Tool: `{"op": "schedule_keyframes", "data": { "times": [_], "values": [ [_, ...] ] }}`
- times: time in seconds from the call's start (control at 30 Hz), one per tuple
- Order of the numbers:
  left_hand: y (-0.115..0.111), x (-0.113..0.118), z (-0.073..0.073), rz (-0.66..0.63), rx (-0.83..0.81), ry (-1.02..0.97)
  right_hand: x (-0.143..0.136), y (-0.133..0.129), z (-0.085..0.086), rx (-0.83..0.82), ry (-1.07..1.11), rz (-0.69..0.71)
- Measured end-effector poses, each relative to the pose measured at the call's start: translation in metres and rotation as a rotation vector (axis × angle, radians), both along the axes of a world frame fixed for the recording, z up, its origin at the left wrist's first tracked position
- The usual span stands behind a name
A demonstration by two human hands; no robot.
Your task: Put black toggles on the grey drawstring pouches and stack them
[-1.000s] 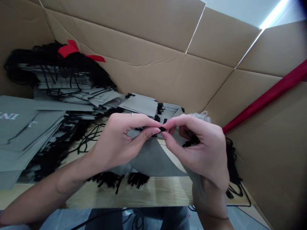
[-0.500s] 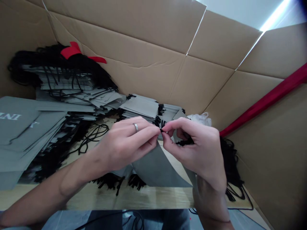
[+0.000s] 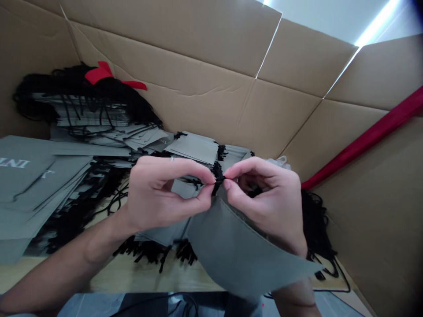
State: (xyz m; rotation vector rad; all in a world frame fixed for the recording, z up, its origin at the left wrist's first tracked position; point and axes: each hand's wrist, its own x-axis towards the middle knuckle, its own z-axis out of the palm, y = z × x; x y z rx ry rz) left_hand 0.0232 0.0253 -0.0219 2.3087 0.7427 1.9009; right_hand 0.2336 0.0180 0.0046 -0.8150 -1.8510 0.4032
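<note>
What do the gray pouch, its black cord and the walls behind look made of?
Gray pouch: likely soft matte fabric; it curves limply. Black cord, pinched by left hand and right hand: looks like braided textile string. Walls: brown corrugated cardboard, creased, with seams.

Curled grey paper bag (image 3: 238, 251), black cord (image 3: 218, 175) at its top

White upside-down letters "INI" mark a grey bag (image 3: 23, 169).

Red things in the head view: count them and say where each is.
2. A red ribbon lies on the black cords atop the far-left stack of grey bags; a red strip runs diagonally along the cardboard wall at right. Others may be hidden.
</note>
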Motion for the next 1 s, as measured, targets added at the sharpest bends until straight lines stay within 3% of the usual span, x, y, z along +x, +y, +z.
{"op": "schedule_keyframes", "data": {
  "times": [0.07, 0.27, 0.4, 0.5, 0.6, 0.73, 0.83, 1.0],
  "values": [
    [0.003, -0.001, 0.0, -0.052, -0.019, -0.017, 0.0, 0.0, 0.0, -0.007, -0.011, 0.017],
    [0.005, -0.002, -0.003, 0.08, 0.163, 0.186, 0.006, 0.001, -0.002, 0.242, -0.195, -0.077],
    [0.002, -0.002, -0.003, 0.049, 0.184, 0.181, 0.006, -0.002, -0.002, 0.278, -0.181, -0.091],
    [0.001, -0.001, -0.003, -0.057, 0.055, 0.062, 0.003, -0.003, -0.003, 0.249, -0.118, -0.076],
    [0.004, 0.002, -0.002, -0.225, -0.189, -0.052, 0.0, -0.003, -0.004, 0.237, -0.064, -0.074],
    [0.008, 0.003, 0.004, -0.472, -0.449, 0.031, 0.003, -0.003, -0.002, 0.268, -0.051, -0.102],
    [0.007, -0.001, 0.01, -0.408, -0.455, 0.132, 0.012, -0.002, 0.004, 0.229, -0.098, -0.043],
    [-0.002, -0.006, 0.014, -0.271, -0.402, 0.243, 0.026, 0.005, 0.009, 0.159, -0.207, 0.214]
  ]
}}
